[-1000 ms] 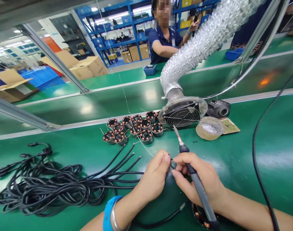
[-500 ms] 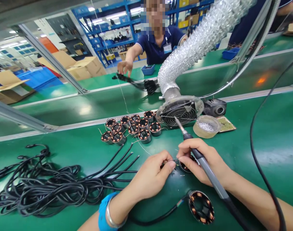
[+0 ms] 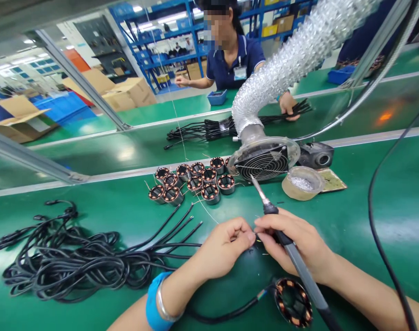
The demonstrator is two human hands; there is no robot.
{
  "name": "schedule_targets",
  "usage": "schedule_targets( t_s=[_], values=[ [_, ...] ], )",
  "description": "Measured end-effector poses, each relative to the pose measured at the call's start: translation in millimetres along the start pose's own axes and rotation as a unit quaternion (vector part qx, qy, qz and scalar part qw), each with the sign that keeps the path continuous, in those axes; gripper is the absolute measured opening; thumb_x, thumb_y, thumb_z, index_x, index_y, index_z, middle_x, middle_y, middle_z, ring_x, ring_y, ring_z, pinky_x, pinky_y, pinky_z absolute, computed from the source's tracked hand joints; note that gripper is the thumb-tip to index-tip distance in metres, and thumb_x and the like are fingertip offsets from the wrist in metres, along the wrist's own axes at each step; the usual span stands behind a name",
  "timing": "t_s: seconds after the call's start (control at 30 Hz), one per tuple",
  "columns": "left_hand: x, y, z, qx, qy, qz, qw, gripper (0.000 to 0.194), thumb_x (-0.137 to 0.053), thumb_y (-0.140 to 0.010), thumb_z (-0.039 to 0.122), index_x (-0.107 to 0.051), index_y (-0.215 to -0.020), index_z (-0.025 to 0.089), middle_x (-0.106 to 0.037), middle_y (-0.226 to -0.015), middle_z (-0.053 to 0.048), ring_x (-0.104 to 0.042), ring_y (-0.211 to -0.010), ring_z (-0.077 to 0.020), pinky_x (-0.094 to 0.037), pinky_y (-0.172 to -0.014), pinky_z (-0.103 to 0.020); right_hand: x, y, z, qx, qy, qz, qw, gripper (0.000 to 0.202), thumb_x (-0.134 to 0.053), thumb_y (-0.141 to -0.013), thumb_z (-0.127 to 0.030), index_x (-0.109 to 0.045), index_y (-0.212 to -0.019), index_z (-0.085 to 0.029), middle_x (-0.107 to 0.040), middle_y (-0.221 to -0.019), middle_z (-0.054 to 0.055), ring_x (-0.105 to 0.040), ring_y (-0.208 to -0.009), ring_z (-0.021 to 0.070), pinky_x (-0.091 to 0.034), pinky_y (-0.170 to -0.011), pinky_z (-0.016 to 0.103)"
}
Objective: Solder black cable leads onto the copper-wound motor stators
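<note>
My left hand (image 3: 226,246) is pinched closed at the middle of the bench, its fingertips on a thin wire mostly hidden by the fingers. A fine silvery strand (image 3: 206,211) runs down to this hand from above. Close beside it, my right hand (image 3: 302,239) grips a soldering iron (image 3: 294,259), tip pointing up and away; its thumb and forefinger also meet near the left fingertips. Below the right hand lies a copper-wound motor stator (image 3: 281,309), joined to a black cable (image 3: 230,315) by coloured wires. Several more stators (image 3: 210,196) stand grouped beyond my hands.
A heap of black cables (image 3: 92,271) covers the left of the bench. Beyond my hands are a fume extractor fan (image 3: 263,165) with a foil duct (image 3: 285,69) and a round tub (image 3: 301,186). Across the divider, a co-worker's hand (image 3: 288,106) touches a cable bundle (image 3: 212,131).
My fingertips have drawn closer together, and the stator seen between my hands is now hidden. The co-worker has turned aside and the cable bundle now lies stretched along the divider.
</note>
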State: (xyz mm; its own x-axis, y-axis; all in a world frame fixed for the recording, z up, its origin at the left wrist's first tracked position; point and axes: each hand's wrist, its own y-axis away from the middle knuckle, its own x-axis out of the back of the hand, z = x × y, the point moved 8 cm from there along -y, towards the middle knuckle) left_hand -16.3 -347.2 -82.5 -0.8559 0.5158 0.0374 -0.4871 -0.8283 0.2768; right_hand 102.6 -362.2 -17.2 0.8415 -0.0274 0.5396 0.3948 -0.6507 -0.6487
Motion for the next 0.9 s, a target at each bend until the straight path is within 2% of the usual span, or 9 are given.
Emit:
schedule_targets(
  t_s=[0.1,0.17,0.3,0.37,0.47,0.53,0.7,0.9],
  values=[
    [1.2,-4.1,-4.3,0.022,0.063,0.013,0.998,0.037,-0.061,-0.082,0.051,-0.050,-0.072,0.017,-0.036,-0.056,0.008,-0.026,-0.053,-0.0078,-0.022,-0.051,-0.022,3.1,0.1,-0.3,-0.008,0.015,0.046,0.999,0.028,-0.056,-0.087,-0.005,-0.057,-0.109,-0.022,-0.069,-0.083,0.001,-0.062,-0.068,0.0148,-0.053,-0.060,0.027],
    [5.9,-7.5,-5.6,0.021,0.084,0.043,0.995,0.033,-0.064,-0.078,0.047,-0.052,-0.070,0.016,-0.039,-0.056,0.008,-0.028,-0.052,-0.0073,-0.023,-0.052,-0.022,6.6,0.0,2.7,-0.031,0.022,0.055,0.998,0.026,-0.056,-0.088,-0.007,-0.058,-0.108,-0.023,-0.071,-0.084,0.001,-0.065,-0.068,0.0152,-0.055,-0.061,0.028],
    [16.1,-13.1,-9.7,0.025,0.075,0.097,0.992,0.022,-0.062,-0.072,0.036,-0.055,-0.067,0.016,-0.047,-0.058,0.005,-0.032,-0.053,-0.0077,-0.026,-0.053,-0.022,29.8,6.9,12.0,-0.105,0.035,0.082,0.990,0.030,-0.055,-0.092,-0.012,-0.058,-0.118,-0.027,-0.074,-0.093,0.001,-0.071,-0.079,0.0163,-0.059,-0.073,0.030],
    [19.5,-16.6,-10.4,0.025,0.066,0.110,0.991,0.019,-0.060,-0.072,0.035,-0.057,-0.067,0.016,-0.050,-0.059,0.004,-0.036,-0.054,-0.0086,-0.028,-0.054,-0.022,42.2,12.1,12.5,-0.124,0.042,0.091,0.987,0.035,-0.054,-0.094,-0.014,-0.056,-0.126,-0.029,-0.074,-0.090,0.000,-0.071,-0.077,0.0163,-0.060,-0.074,0.029],
    [23.5,-24.4,-6.5,0.004,0.045,0.121,0.992,0.017,-0.059,-0.070,0.033,-0.059,-0.067,0.016,-0.055,-0.064,0.001,-0.042,-0.060,-0.0110,-0.032,-0.057,-0.023,47.5,16.3,15.8,-0.156,0.056,0.075,0.983,0.036,-0.053,-0.096,-0.022,-0.055,-0.132,-0.028,-0.073,-0.083,0.001,-0.071,-0.070,0.0174,-0.060,-0.071,0.031],
    [25.6,-29.4,-3.7,-0.006,0.032,0.125,0.992,0.015,-0.058,-0.069,0.031,-0.059,-0.066,0.016,-0.057,-0.065,0.001,-0.044,-0.063,-0.0120,-0.034,-0.059,-0.023,42.4,15.2,19.3,-0.163,0.064,0.064,0.982,0.031,-0.053,-0.096,-0.023,-0.059,-0.127,-0.027,-0.073,-0.085,0.002,-0.071,-0.071,0.0176,-0.060,-0.072,0.031],
    [24.5,-28.6,0.7,-0.011,0.009,0.099,0.995,0.015,-0.055,-0.071,0.030,-0.056,-0.064,0.017,-0.052,-0.061,0.002,-0.041,-0.060,-0.0112,-0.033,-0.057,-0.023,10.9,3.6,23.6,-0.113,0.062,0.019,0.992,0.017,-0.059,-0.089,-0.013,-0.064,-0.103,-0.023,-0.072,-0.088,0.001,-0.066,-0.073,0.0150,-0.055,-0.067,0.027],
    [28.8,-9.5,4.0,0.014,-0.023,0.111,0.993,0.018,-0.057,-0.073,0.033,-0.056,-0.066,0.016,-0.047,-0.057,0.004,-0.035,-0.054,-0.0094,-0.029,-0.054,-0.023,-7.4,-2.8,21.3,-0.071,0.016,-0.026,0.997,0.020,-0.050,-0.090,-0.007,-0.059,-0.099,-0.022,-0.067,-0.080,-0.001,-0.057,-0.067,0.0134,-0.049,-0.063,0.026]
  ],
)
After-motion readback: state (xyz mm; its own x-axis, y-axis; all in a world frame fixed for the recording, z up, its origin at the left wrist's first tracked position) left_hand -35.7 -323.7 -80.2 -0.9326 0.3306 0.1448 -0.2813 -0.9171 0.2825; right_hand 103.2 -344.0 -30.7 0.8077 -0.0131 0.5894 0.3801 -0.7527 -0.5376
